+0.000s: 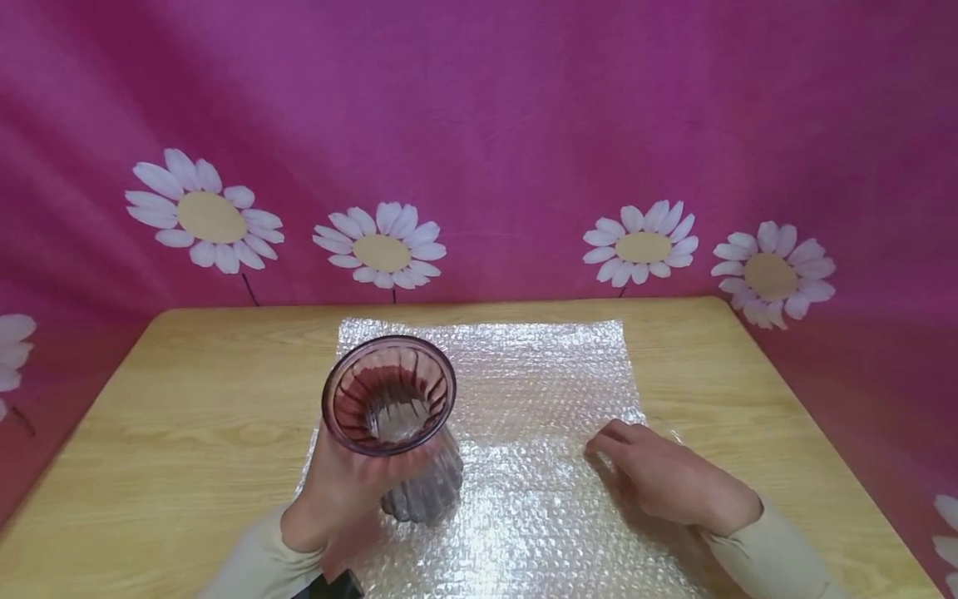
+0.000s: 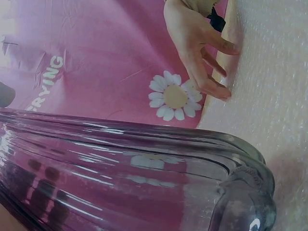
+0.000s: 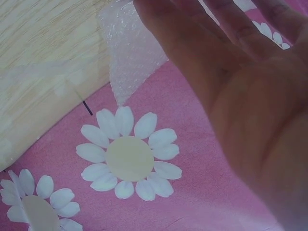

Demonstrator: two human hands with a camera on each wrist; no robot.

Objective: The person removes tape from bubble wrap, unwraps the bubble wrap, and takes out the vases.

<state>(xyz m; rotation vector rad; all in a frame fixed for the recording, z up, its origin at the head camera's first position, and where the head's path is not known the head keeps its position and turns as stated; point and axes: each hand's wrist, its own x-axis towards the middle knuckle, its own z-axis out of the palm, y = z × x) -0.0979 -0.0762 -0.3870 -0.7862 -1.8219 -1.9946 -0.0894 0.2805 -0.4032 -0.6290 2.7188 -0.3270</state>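
Observation:
My left hand grips a ribbed glass vase with a purple-tinted rim and a clearer, scalloped base. The vase tilts, its mouth toward the head camera, above the left part of a sheet of bubble wrap. In the left wrist view the vase fills the lower part, fingers showing dimly through the glass. Whether its base touches the wrap I cannot tell. Near the sheet's right edge, my right hand hovers or rests with loosely bent fingers and holds nothing; its open palm shows in the right wrist view.
The bubble wrap lies flat on a light wood-grain table, reaching almost to its back edge. A pink cloth printed with white daisies hangs behind the table and down both sides. A small black object sits by the left sleeve.

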